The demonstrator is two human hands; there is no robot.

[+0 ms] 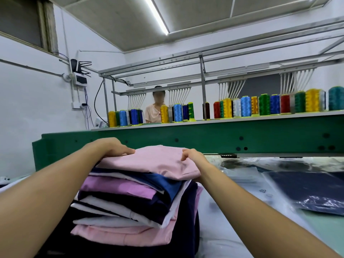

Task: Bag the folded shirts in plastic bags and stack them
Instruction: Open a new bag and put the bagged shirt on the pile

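Up top: a folded pale pink shirt (154, 161) lies uppermost on the pile, smooth, matte and unbagged, its near fold tilted down toward the right.
Pile: a tall stack of folded shirts (130, 202) stands at the near left of the table (214, 229); under the pink one come layers of blue, white, lilac, dark navy, white again and another pale pink, the edges uneven and fanned out to the right.
Left hand (113, 148): rests on the far left corner of the pale pink shirt, thumb stretched flat along the top of the cloth; the other fingers are hidden past the far edge, so whether they curl under it cannot be told.
Right hand (193, 156): at the shirt's right side, fingertips bent down and nipping the fabric near the far right corner, the cloth puckered slightly there; the wrist sits against the shirt's right edge.
Bagged shirt (307, 189): a navy one in glossy clear plastic lies flat at the right of the table, well apart from the pile, with more clear plastic beyond it.
Behind: a green machine beam (204, 138) runs across, with a row of coloured thread cones (245, 106) on its shelf and a person (155, 110) standing beyond them.
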